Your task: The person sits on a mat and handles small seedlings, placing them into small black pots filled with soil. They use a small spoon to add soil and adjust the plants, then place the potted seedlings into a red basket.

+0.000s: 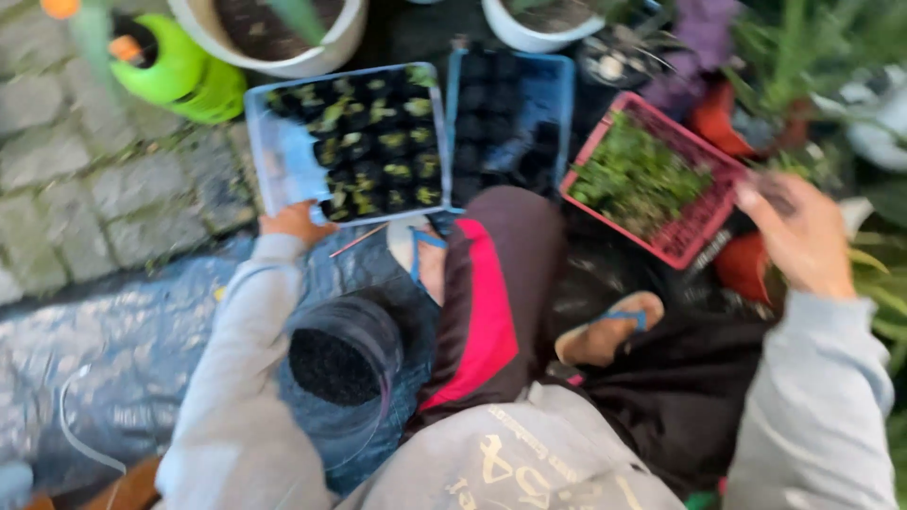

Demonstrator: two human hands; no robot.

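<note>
Left hand [295, 223] on the near edge of the blue tray [283, 142] of little dark pots, fingers curled over the rim. Right hand [798, 231] up by the far corner of the red basket [704, 212] of green seedlings, fingers bent; hold too blurry to tell. Clear tub [345, 364] of dark soil by the left knee.

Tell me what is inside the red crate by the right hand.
The red crate holds a dense mass of small green seedlings, filling most of it. The near corner shows bare mesh. Whatever they root in is hidden beneath the leaves. The right hand is at its edge.
</note>
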